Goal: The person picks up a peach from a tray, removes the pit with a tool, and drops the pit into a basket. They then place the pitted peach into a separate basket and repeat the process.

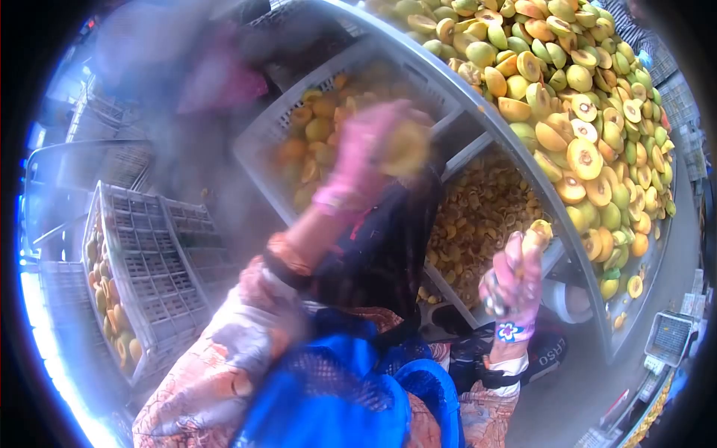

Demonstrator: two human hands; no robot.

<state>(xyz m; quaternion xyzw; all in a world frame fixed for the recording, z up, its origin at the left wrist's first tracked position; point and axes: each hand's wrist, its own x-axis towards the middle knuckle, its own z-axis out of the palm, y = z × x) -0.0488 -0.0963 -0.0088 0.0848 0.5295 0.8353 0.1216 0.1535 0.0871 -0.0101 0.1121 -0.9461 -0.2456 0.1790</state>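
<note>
My left hand, in a pink glove, is blurred and stretched over the crate of peaches. At its fingers is a round yellow peach half, smeared by motion. On the right, my right hand wears a pink glove with a flower on the cuff. Its fingers are closed around a small yellow peach piece that sticks up past the thumb side. Below both hands, a bin of peach scraps sits between my knees and the metal table. Halved peaches lie heaped on that table.
A metal table rim curves across the right side. The white crate of orange-yellow peaches stands ahead. At left are grey plastic crates, one with fruit in it. A blue apron covers my lap. Another small crate is far right.
</note>
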